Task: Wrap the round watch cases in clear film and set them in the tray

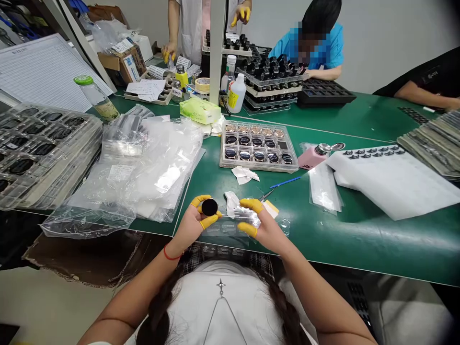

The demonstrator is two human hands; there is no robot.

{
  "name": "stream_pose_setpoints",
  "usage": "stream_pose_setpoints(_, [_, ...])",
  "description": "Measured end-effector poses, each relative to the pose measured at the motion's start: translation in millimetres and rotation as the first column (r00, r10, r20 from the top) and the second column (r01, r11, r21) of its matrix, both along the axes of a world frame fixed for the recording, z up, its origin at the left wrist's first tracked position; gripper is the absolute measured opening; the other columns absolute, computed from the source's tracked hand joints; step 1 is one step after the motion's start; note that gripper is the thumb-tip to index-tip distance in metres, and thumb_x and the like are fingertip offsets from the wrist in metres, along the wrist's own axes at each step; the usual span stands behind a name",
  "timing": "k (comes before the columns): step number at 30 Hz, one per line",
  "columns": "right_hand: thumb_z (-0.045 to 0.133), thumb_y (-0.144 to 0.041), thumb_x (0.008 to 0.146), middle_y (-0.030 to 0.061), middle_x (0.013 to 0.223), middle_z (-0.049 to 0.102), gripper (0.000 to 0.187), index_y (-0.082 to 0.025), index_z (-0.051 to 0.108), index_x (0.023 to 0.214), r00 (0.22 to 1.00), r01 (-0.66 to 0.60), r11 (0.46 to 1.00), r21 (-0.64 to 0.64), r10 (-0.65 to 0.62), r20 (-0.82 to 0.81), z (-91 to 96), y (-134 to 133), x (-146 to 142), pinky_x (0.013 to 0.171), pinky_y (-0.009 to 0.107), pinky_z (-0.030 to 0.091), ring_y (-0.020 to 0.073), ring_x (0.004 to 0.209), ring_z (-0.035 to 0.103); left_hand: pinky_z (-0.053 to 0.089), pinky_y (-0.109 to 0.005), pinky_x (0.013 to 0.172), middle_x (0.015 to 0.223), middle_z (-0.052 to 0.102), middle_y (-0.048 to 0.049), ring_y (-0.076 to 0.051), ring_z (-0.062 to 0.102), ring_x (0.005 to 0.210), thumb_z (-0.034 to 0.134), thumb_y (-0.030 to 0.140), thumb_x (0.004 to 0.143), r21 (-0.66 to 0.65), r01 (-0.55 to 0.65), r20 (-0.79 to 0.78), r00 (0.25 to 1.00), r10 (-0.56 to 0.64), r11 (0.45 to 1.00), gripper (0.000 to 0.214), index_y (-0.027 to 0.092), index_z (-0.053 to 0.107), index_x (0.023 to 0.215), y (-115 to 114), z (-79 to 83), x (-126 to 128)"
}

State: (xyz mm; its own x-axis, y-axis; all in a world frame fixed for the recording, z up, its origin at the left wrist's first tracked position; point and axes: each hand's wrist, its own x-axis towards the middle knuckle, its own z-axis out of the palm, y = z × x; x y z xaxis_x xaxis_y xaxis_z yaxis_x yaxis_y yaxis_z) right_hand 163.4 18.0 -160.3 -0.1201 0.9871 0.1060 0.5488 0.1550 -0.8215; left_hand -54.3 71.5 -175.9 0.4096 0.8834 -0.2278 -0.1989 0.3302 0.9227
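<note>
In my left hand [194, 218], a round black watch face [209, 207] is gripped at its edge between thumb and fingers in yellow finger cots. To the right, my right hand [259, 225] also has yellow finger cots; its thumb and fingers are apart with nothing between them. Beneath my hands lie clear plastic film [247, 218], a crumpled white tissue [232, 203] and metal tweezers [268, 194]. Farther back, a clear compartment tray [258, 168] holds several round watch parts, dark ones in the front rows and gold-toned ones at the rear.
Plastic bags [143, 167] and stacked trays [46, 139] cover the left side. A blue stick [285, 182], a pink pump bottle [312, 157] and a white foam sheet [398, 187] lie to the right. A person in blue [330, 52] sits across the green table [359, 244].
</note>
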Motion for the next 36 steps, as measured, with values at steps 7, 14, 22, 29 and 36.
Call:
stream_pose_setpoints(7, [0.056,-0.033,0.083,0.0002,0.078,0.062,0.04,-0.023,0.048,0.121,0.901,0.07,0.946,-0.316,-0.196,-0.388,-7.4,-18.2,-5.5,0.068,0.032,0.049,0.0136,0.069,0.058,0.048,-0.039,0.094,0.095,0.069,-0.0038,-0.021,0.069,0.092,0.076,0.024,0.067,0.153,0.031,-0.093,0.996,-0.017,0.988,0.054,0.02,0.047,0.112,1.5,9.5,-9.1])
stream_pose_setpoints(14, [0.059,-0.038,0.079,0.0005,0.074,0.064,0.055,-0.021,0.041,0.129,0.859,-0.015,0.916,-0.401,-0.194,-0.474,-6.4,-8.8,-0.2,0.065,0.032,0.049,0.0155,0.068,0.061,0.05,-0.04,0.094,0.102,0.07,-0.0073,-0.024,0.068,0.098,0.073,0.026,0.07,0.185,0.14,-0.128,0.985,-0.118,0.973,0.049,0.019,0.048,0.111,-2.4,6.6,-10.9])
stream_pose_setpoints(22, [0.055,-0.035,0.079,0.0041,0.087,0.063,0.015,-0.021,0.06,0.079,0.962,0.178,0.952,-0.249,-0.221,-0.159,3.7,2.6,13.6,0.077,0.035,0.046,0.0178,0.08,0.057,0.05,-0.038,0.094,0.105,0.07,-0.0087,-0.023,0.066,0.1,0.071,0.024,0.072,0.201,0.203,-0.225,0.962,-0.156,0.958,0.047,0.018,0.048,0.113,-6.0,9.0,-10.4])
stream_pose_setpoints(29, [0.054,-0.034,0.082,0.0039,0.093,0.062,0.015,-0.021,0.056,0.074,0.951,0.135,0.978,-0.162,-0.174,-0.254,28.9,7.6,8.9,0.083,0.035,0.043,0.0187,0.089,0.056,0.05,-0.037,0.092,0.1,0.07,-0.0072,-0.023,0.065,0.1,0.069,0.026,0.073,0.234,0.264,-0.324,0.929,-0.181,0.936,0.047,0.019,0.049,0.116,-7.5,7.7,-6.6])
stream_pose_setpoints(36, [0.06,-0.037,0.078,0.0047,0.109,0.063,0.018,-0.02,0.059,0.072,0.954,-0.009,0.963,-0.27,-0.073,-0.291,34.7,20.2,-26.4,0.093,0.039,0.04,0.0207,0.102,0.056,0.052,-0.034,0.084,0.095,0.071,-0.0058,-0.02,0.068,0.089,0.069,0.023,0.074,0.22,0.354,-0.269,0.918,-0.292,0.909,0.047,0.019,0.05,0.117,-11.8,13.4,5.4])
